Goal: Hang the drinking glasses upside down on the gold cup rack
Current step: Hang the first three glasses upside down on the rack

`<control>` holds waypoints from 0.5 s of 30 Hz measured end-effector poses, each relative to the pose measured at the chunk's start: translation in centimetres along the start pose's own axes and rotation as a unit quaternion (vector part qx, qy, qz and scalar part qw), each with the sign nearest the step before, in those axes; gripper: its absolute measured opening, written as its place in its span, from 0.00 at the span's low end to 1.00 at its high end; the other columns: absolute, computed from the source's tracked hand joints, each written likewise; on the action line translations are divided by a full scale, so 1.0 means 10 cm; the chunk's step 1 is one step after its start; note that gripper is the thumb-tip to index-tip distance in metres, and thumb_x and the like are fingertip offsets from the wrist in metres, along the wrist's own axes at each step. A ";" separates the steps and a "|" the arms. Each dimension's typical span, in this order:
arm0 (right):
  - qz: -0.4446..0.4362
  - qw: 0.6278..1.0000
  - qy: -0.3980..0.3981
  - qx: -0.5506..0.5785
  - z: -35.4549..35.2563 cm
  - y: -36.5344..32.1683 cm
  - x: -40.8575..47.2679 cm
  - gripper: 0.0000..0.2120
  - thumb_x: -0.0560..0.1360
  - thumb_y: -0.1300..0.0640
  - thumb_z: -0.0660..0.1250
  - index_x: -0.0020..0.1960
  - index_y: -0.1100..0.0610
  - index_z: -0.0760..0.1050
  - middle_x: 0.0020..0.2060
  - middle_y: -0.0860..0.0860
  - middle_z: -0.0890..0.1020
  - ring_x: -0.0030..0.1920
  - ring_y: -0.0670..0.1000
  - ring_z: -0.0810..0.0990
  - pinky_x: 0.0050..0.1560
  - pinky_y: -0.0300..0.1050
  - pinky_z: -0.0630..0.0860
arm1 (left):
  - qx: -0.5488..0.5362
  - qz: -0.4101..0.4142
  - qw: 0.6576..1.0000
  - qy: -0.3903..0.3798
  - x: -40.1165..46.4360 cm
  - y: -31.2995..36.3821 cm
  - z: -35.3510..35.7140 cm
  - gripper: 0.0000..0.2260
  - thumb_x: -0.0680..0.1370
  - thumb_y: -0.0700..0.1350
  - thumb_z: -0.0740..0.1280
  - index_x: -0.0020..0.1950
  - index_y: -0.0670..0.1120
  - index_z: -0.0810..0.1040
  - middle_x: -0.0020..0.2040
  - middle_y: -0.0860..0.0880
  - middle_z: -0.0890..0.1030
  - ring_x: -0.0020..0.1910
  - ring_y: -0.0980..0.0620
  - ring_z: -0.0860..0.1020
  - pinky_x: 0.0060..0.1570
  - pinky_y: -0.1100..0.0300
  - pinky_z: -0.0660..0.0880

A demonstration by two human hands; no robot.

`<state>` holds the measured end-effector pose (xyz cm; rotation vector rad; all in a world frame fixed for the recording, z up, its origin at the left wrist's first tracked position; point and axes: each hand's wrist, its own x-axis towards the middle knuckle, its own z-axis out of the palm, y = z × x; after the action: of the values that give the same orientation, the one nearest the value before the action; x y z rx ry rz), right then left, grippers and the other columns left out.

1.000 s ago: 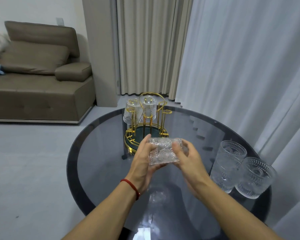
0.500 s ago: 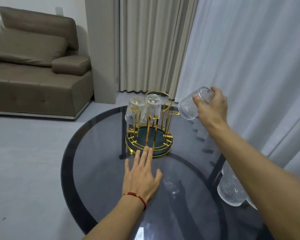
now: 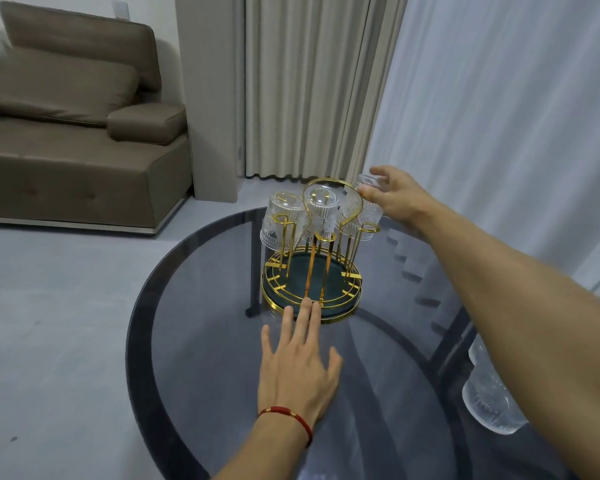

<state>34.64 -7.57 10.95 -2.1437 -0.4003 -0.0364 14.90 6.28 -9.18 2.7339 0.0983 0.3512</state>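
The gold cup rack with a dark green round base stands at the far side of the round glass table. Two clear patterned glasses hang upside down on it, one at the left and one at the middle. My right hand grips the base of a third glass, upside down over a prong at the rack's right side. My left hand lies flat on the table with fingers spread, its fingertips touching the rack's base rim.
Another clear glass stands on the table at the right, partly hidden by my right forearm. A brown sofa sits at the back left. White and beige curtains hang behind the table.
My right hand has carried the glass from the rack's right down and left onto the rack, turning it upside down. My left hand has slid forward to the rack's base.
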 end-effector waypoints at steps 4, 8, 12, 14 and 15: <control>0.029 0.997 -0.041 0.055 -0.05 0.08 0.05 0.29 0.79 0.63 0.70 0.78 0.58 0.66 0.77 0.59 0.68 0.76 0.60 0.68 0.72 0.64 0.72 | -0.005 0.004 1.000 0.009 -0.01 0.01 0.01 0.31 0.82 0.58 0.47 0.81 0.54 0.36 0.82 0.55 0.37 0.81 0.51 0.39 0.78 0.40 0.41; 0.030 0.996 -0.073 0.043 -0.04 0.13 0.08 0.30 0.76 0.65 0.73 0.77 0.57 0.69 0.76 0.57 0.70 0.77 0.58 0.68 0.74 0.61 0.70 | -0.004 0.004 1.000 0.003 0.00 0.00 0.00 0.31 0.83 0.58 0.48 0.81 0.55 0.35 0.81 0.55 0.36 0.81 0.50 0.40 0.78 0.40 0.40; 0.016 0.996 -0.090 0.018 0.06 0.19 0.07 0.26 0.76 0.66 0.74 0.72 0.55 0.74 0.65 0.56 0.79 0.67 0.57 0.77 0.60 0.50 0.78 | -0.005 0.001 1.000 0.004 -0.01 0.01 -0.01 0.31 0.83 0.57 0.49 0.81 0.54 0.36 0.82 0.55 0.38 0.81 0.50 0.41 0.78 0.40 0.41; 0.013 0.995 -0.098 0.017 0.07 0.20 0.08 0.28 0.75 0.67 0.74 0.72 0.53 0.74 0.65 0.56 0.80 0.65 0.57 0.79 0.62 0.53 0.78 | -0.007 0.001 1.000 0.003 -0.01 0.01 -0.01 0.31 0.83 0.57 0.49 0.81 0.54 0.37 0.82 0.55 0.39 0.81 0.50 0.42 0.78 0.40 0.41; 0.012 0.994 -0.110 0.012 0.05 0.20 0.08 0.30 0.75 0.68 0.73 0.74 0.53 0.72 0.67 0.56 0.78 0.66 0.57 0.78 0.66 0.56 0.77 | -0.006 0.002 1.000 0.002 -0.01 0.01 -0.01 0.31 0.83 0.57 0.49 0.81 0.54 0.37 0.82 0.55 0.39 0.81 0.50 0.42 0.78 0.41 0.41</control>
<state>35.93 -7.95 9.23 -2.1360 -0.4998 0.2176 14.75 6.20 -9.03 2.7212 0.0914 0.3577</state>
